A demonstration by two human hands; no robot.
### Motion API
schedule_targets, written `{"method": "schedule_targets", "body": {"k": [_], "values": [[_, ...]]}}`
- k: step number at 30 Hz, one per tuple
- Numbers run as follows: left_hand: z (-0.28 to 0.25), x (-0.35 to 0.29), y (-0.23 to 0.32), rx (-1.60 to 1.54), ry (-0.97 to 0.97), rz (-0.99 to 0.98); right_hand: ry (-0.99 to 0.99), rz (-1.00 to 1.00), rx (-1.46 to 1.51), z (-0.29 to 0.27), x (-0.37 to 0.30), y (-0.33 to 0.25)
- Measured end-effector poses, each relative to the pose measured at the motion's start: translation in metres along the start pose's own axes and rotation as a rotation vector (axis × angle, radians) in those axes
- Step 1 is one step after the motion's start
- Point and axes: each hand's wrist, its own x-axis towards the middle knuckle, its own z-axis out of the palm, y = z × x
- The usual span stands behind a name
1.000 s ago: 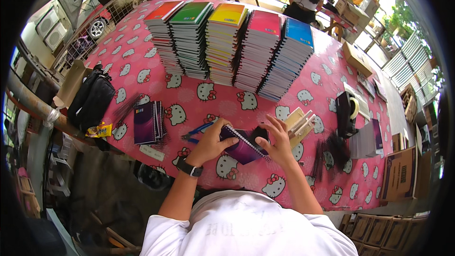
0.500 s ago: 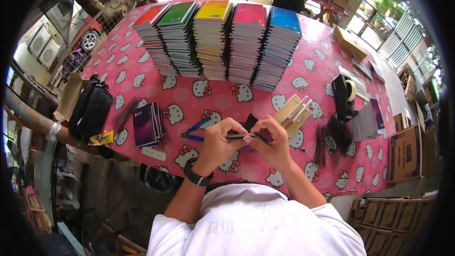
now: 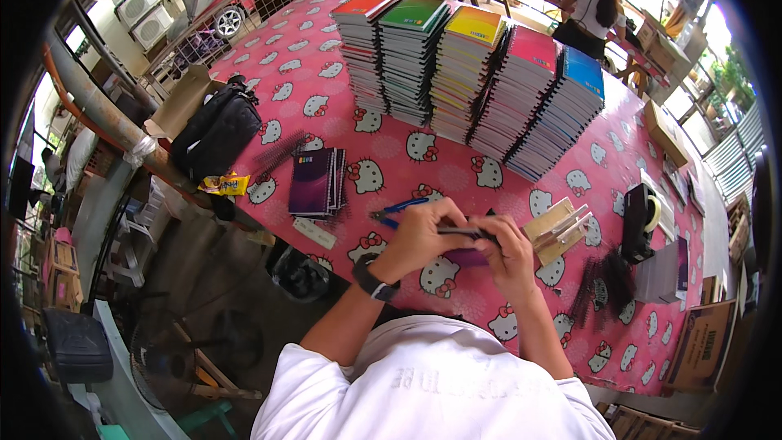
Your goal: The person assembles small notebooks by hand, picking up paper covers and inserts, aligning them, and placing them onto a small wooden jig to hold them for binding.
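Observation:
Both hands are closed on a small notebook [image 3: 466, 231] with a purple cover, held nearly edge-on above the table. My left hand [image 3: 428, 236] pinches its left end, and my right hand [image 3: 511, 257] grips the other end; the fingers hide most of the binding edge. Just beyond my left hand lie blue-handled pliers [image 3: 399, 209], partly covered by it. To the left is a small pile of purple spiral notebooks [image 3: 314, 182] with black binding coils [image 3: 281, 153] behind it. A wooden jig [image 3: 554, 232] sits to the right of my right hand.
Tall stacks of spiral notebooks [image 3: 464, 73] in several colours stand at the back of the pink table [image 3: 391, 147]. At right are a tape dispenser [image 3: 639, 224], black coils [image 3: 603, 287] and a translucent bin [image 3: 656, 275]. A black bag [image 3: 216, 130] rests at left. Another person [image 3: 592, 4] is far off.
The view has turned, so the table and its contents appear farther right. Both hands still hold the small notebook; my right fingers have wrapped farther over its edge.

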Motion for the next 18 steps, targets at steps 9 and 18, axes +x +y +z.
{"method": "schedule_targets", "body": {"k": [9,18], "values": [[-0.174,-0.024,-0.020,0.148,1.111,-0.031,0.279,0.442,0.144,-0.070,-0.041,0.050],[-0.201,-0.072,-0.087,0.537,0.945,-0.150,0.146,0.459,-0.105,-0.052,-0.081,0.062]]}}
